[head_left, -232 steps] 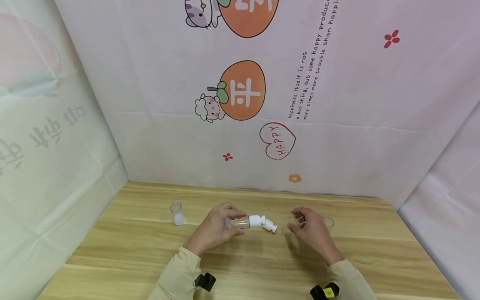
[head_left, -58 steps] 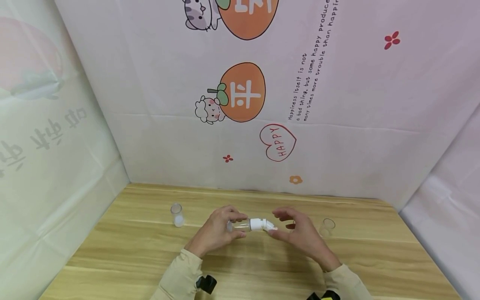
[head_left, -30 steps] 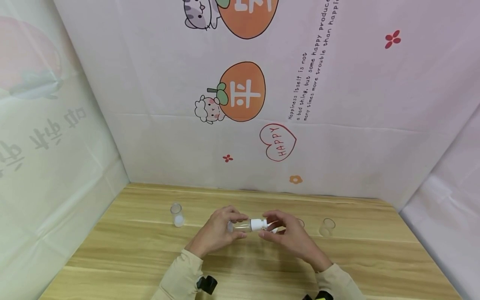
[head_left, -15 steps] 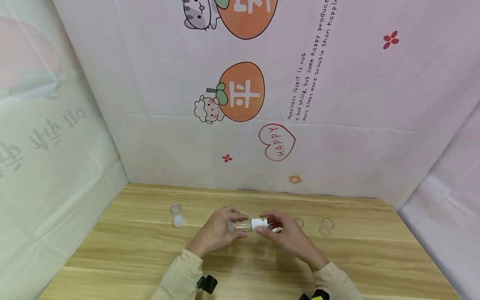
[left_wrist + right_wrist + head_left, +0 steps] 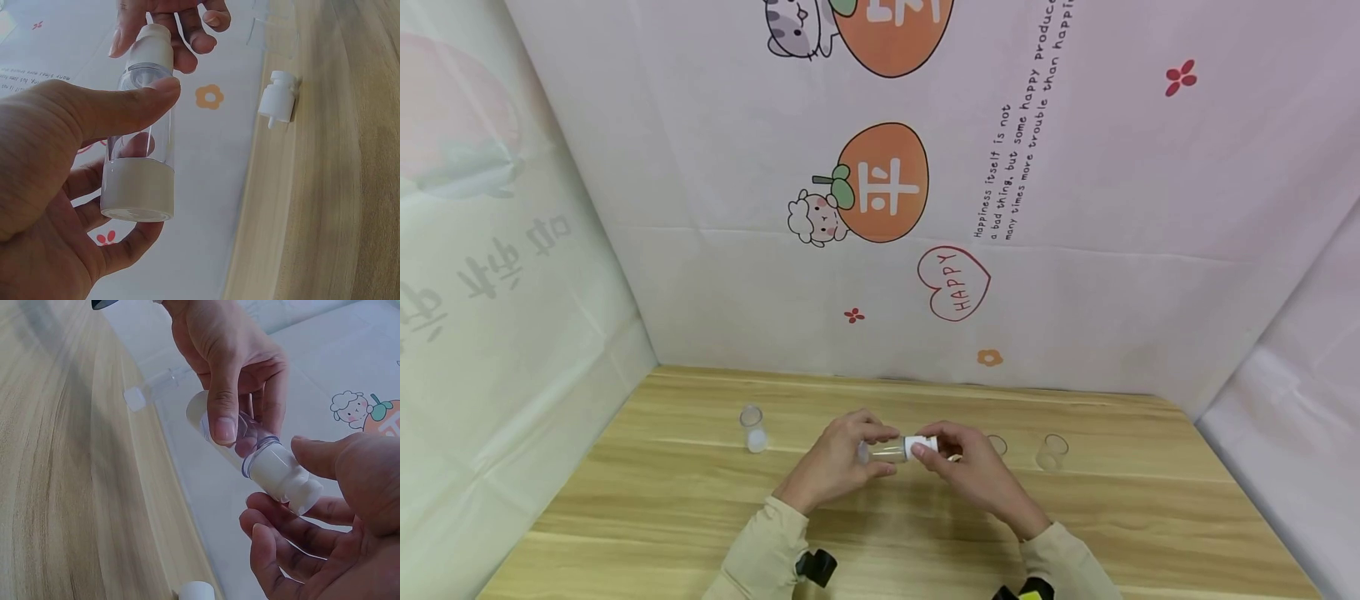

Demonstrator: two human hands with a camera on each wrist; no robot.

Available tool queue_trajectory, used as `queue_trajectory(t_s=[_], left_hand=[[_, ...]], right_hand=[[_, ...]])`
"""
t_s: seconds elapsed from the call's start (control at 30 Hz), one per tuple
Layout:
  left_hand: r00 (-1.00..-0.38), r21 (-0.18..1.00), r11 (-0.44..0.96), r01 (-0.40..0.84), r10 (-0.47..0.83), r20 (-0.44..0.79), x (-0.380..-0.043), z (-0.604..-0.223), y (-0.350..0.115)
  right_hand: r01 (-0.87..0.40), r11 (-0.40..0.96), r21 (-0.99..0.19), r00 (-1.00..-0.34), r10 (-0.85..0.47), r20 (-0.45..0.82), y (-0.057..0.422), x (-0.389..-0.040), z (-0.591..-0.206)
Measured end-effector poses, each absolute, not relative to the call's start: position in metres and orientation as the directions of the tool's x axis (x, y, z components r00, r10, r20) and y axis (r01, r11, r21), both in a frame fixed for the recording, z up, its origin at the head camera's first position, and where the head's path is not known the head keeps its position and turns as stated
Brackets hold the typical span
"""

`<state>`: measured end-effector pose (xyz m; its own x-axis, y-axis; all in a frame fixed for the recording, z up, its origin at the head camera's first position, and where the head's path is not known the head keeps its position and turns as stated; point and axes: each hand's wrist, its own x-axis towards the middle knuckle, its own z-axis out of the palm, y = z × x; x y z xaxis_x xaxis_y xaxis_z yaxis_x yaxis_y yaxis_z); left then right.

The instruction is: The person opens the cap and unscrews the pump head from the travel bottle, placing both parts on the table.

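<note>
A clear pump bottle (image 5: 139,147) with a white base and a white pump head (image 5: 281,475) is held sideways above the table. My left hand (image 5: 835,457) grips its clear body between thumb and fingers. My right hand (image 5: 981,467) has its thumb on one side of the pump head and fingers on the other, pinching it. A second white pump head (image 5: 278,100), with a short stem, lies loose on the table; in the head view my right hand mostly hides it.
On the wooden table (image 5: 662,500), a clear bottle body (image 5: 753,427) with a white base stands at the left. Two clear caps, one cap (image 5: 1052,452) farther right and one cap (image 5: 997,444) partly behind my right hand, stand at the right. A printed cloth wall (image 5: 737,292) rises behind.
My right hand has left a clear cap at the right and come left to the bottle's pump head, its thumb now over it. The left hand has held the bottle nearly still.
</note>
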<state>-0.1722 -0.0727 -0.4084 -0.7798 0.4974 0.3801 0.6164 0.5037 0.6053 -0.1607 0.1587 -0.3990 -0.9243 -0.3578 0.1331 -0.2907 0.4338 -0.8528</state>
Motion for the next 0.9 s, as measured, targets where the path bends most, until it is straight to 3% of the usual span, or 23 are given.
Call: queue_trajectory(t_s=[0.9], left_hand=[[-0.765, 0.592, 0.501, 0.631, 0.531, 0.365, -0.1722, -0.4111, -0.0760]], right_hand=[[-0.339, 0.433, -0.836, -0.921, -0.332, 0.202, 0.1530, -0.1629, -0.4045]])
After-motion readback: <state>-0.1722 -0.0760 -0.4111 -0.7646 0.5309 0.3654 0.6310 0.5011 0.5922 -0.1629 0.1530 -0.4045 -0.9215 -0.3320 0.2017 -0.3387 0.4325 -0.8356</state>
